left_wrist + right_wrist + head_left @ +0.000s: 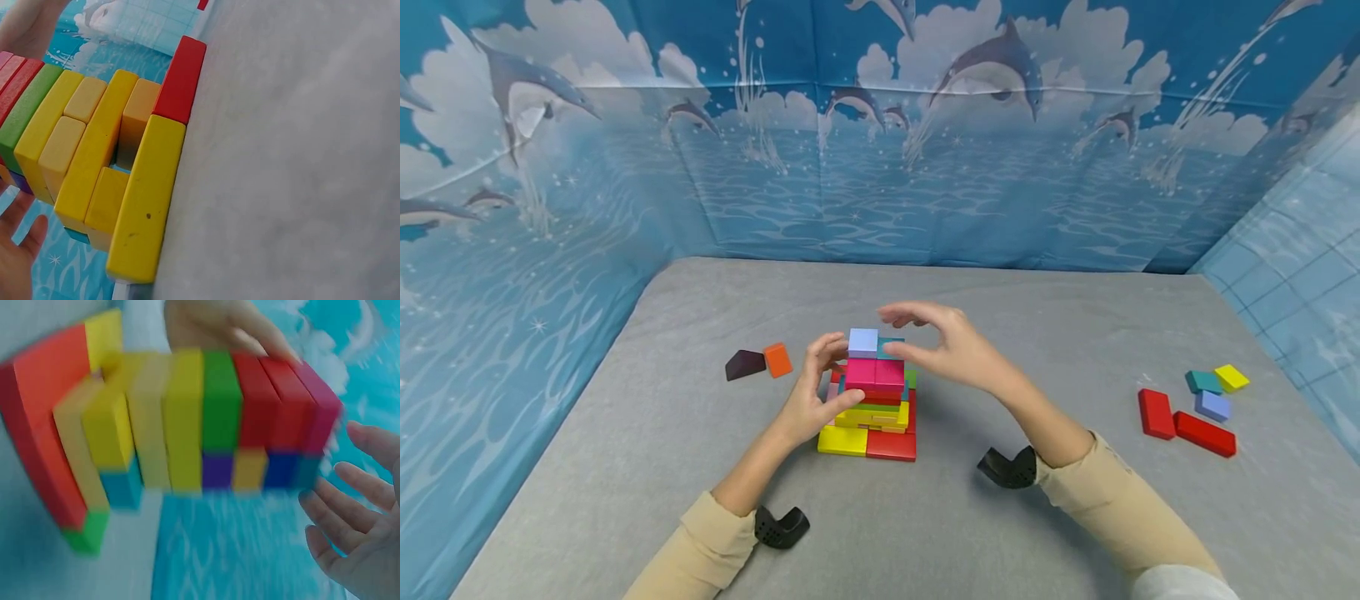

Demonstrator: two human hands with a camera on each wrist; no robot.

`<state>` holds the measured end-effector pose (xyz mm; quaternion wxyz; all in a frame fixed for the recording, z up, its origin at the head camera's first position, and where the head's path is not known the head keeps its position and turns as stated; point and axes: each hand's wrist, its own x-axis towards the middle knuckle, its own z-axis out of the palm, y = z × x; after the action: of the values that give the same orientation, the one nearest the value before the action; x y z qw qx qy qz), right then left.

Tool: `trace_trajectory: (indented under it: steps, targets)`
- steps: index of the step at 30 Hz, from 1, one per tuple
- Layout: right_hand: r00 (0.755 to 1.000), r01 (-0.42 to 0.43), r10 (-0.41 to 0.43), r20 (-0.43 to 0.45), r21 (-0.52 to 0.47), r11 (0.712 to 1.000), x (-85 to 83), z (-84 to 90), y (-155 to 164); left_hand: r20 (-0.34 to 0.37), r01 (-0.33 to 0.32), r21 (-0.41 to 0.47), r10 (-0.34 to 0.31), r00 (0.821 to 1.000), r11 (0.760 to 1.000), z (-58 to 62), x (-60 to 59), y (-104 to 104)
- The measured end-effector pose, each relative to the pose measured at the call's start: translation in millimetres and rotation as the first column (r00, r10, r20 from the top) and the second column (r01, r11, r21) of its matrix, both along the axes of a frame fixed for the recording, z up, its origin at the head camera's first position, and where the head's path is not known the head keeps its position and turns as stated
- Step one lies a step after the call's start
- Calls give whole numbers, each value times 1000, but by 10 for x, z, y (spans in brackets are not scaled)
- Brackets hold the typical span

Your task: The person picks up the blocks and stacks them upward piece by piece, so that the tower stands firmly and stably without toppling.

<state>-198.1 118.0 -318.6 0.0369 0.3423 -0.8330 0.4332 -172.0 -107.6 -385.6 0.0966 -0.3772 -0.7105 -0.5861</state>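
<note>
A tower of coloured wooden blocks (876, 375) stands on the grey cloth, above a base of flat yellow and red pieces (891, 446). At the top are a light blue block (863, 343) and a teal block (891, 342), over pink blocks (875, 372). My left hand (808, 396) is at the tower's left side, thumb towards the front, fingers loosely curved; contact is unclear. Beside the upper right is my right hand (951, 346), its thumb overlapping the teal block from above. In the right wrist view, my right hand's spread fingers (356, 506) hold nothing.
Left of the tower lie a dark block (746, 365) and an orange block (778, 360). Far right, red blocks (1156, 414) lie near a teal block (1204, 382), a yellow block (1232, 378) and a light blue block (1213, 406). A dolphin-print curtain (850, 192) hangs behind.
</note>
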Motion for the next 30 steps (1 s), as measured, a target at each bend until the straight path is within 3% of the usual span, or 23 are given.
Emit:
trace_trajectory:
  steps: [5,7,9,12,16,19,22,26,29,30]
  targets:
    - [979,195,-197,-51,-27,980,57,44,589,-42,4,-31,-5,999,1000,25,-8,-6]
    - [955,290,-291,-63,-21,957,86,19,899,-36,5,-44,-7,999,999,39,-1,-12]
    - [915,401,-400,-54,8,916,83,-89,1274,-21,0,-61,-1,1000,998,49,10,-19]
    - [838,544,-546,-3,93,834,59,-339,1962,-4,-5,-74,5,1000,997,57,22,-26]
    - [689,708,-725,-5,217,672,29,-847,3003,5,-9,-85,9,1000,996,63,27,-28]
    - [574,787,-819,-25,293,543,98,-1130,3555,8,-10,-86,11,1000,996,61,26,-26]
    - [520,790,-853,50,353,502,252,-1162,3752,9,-11,-82,12,1000,997,60,23,-26]
    - [424,786,-893,148,430,444,397,-1124,3710,3,-16,-80,16,1000,997,55,17,-31]
    - [352,796,-922,162,467,386,439,-1151,3662,2,-16,-82,17,1000,996,50,13,-32]
    - [339,800,-927,159,470,373,444,-1166,3658,5,-16,-83,17,1000,996,49,12,-32]
